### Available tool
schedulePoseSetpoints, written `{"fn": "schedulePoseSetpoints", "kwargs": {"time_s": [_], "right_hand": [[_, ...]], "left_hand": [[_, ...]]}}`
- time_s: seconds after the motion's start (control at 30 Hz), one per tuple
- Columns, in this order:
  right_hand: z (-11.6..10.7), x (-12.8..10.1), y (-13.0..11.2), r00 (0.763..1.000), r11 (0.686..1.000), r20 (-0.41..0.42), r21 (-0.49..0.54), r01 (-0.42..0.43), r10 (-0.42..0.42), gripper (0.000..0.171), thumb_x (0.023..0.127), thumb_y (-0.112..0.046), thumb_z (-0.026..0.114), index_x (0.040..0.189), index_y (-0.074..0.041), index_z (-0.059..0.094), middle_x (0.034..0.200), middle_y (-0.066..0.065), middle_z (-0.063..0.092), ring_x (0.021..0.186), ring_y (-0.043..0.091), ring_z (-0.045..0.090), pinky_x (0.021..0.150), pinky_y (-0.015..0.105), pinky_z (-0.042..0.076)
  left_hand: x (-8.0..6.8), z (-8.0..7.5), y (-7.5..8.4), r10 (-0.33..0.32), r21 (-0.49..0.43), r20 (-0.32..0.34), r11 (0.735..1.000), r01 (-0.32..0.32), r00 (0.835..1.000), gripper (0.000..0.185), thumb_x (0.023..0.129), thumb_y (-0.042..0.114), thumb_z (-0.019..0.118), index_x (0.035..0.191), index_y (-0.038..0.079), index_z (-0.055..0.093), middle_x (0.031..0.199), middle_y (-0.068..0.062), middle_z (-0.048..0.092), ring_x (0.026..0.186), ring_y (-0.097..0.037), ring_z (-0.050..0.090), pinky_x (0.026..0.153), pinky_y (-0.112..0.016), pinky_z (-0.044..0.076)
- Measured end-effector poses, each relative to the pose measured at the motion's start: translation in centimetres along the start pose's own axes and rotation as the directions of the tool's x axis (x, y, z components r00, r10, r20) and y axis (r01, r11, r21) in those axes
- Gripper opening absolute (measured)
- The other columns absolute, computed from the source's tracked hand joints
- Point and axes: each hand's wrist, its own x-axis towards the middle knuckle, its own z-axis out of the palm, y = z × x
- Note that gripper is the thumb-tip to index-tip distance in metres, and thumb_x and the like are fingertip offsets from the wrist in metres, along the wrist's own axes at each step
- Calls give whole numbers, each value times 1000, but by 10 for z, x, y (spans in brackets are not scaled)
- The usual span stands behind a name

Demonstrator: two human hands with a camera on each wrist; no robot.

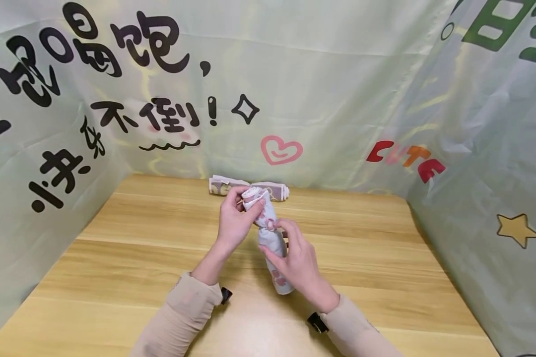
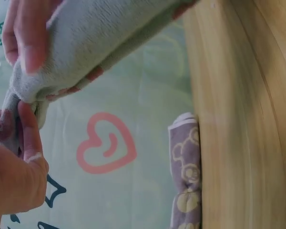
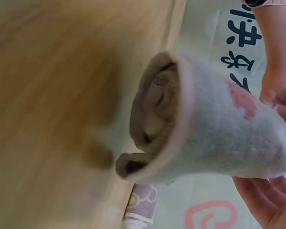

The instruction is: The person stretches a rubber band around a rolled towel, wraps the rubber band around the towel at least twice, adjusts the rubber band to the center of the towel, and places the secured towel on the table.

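Note:
A rolled light grey-blue towel [image 1: 275,243] with pink patches slants above the table, drawn in narrow near its middle. My left hand [image 1: 234,220] grips its upper end, thumb laid along the near side. Lower down, my right hand [image 1: 301,260] holds the towel at the narrow part between thumb and fingers. The left wrist view shows my left hand [image 2: 14,176] pinching the cloth beyond the narrow part, with the right hand's fingers [image 2: 33,43] on the thicker part. In the right wrist view the towel's open lower end [image 3: 157,105] shows its coiled layers.
A second rolled towel [image 1: 277,192], mauve with yellowish drawings and white edges, lies at the back of the wooden table [image 1: 161,258]. Printed cloth walls [image 1: 330,99] rise behind the table and along both sides. Small black devices [image 1: 318,322] sit at both wrists.

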Motion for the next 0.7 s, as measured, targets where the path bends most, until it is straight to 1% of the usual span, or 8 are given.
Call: {"fn": "schedulePoseSetpoints", "kwargs": {"time_s": [0.13,0.23,0.27,0.37,0.47,0.53,0.6,0.7], "right_hand": [[-2,1,2,999,997,-10,72,-31,32,56,81,-2,83,129,-1,55,118,15,67,80,26,71,62,30,61],[-9,4,3,988,958,42,241,-155,149,54,81,7,76,131,-2,56,117,19,69,74,25,73,57,27,61],[-11,5,2,977,927,68,309,-212,200,54,82,9,74,132,-2,56,117,20,69,74,24,73,56,26,60],[-19,8,1,927,801,156,467,-374,342,53,85,13,67,135,-3,53,118,25,67,78,21,73,60,27,61],[-24,11,2,889,716,228,529,-456,398,52,87,15,61,136,0,50,117,29,67,81,16,72,65,28,61],[-26,12,2,876,695,280,533,-482,393,52,87,15,58,136,1,49,117,30,68,81,15,71,67,29,61],[-27,13,2,868,696,326,519,-496,375,50,88,14,56,135,1,48,115,29,69,81,14,69,68,29,60],[-27,13,1,857,707,364,490,-510,366,50,90,11,56,137,-3,49,117,26,70,85,17,69,70,30,60]], "left_hand": [[1,-2,1,-30,23,98,999,27,995,40,91,4,77,125,-4,57,110,-20,66,89,-17,66,64,-28,60],[2,-7,2,-56,25,218,998,52,974,44,94,6,75,133,-2,55,114,-19,63,91,-20,65,63,-37,62],[3,-9,2,-63,27,261,998,58,963,46,95,6,74,136,-2,54,115,-20,62,91,-22,64,63,-38,62],[5,-15,2,-69,30,368,998,62,927,53,97,3,71,144,-2,48,126,-23,57,94,-24,65,63,-37,61],[7,-18,3,-78,45,416,997,65,906,61,97,4,70,151,0,42,132,-22,55,96,-21,65,66,-32,60],[7,-19,3,-81,54,430,996,64,899,63,98,5,70,153,2,41,128,-22,58,91,-20,64,65,-31,58],[8,-20,3,-75,57,432,997,55,899,59,97,5,71,151,4,46,118,-20,64,83,-18,63,62,-30,57],[8,-20,4,-41,58,418,998,18,907,51,96,5,73,144,5,54,106,-18,67,73,-18,63,58,-30,57]]}}
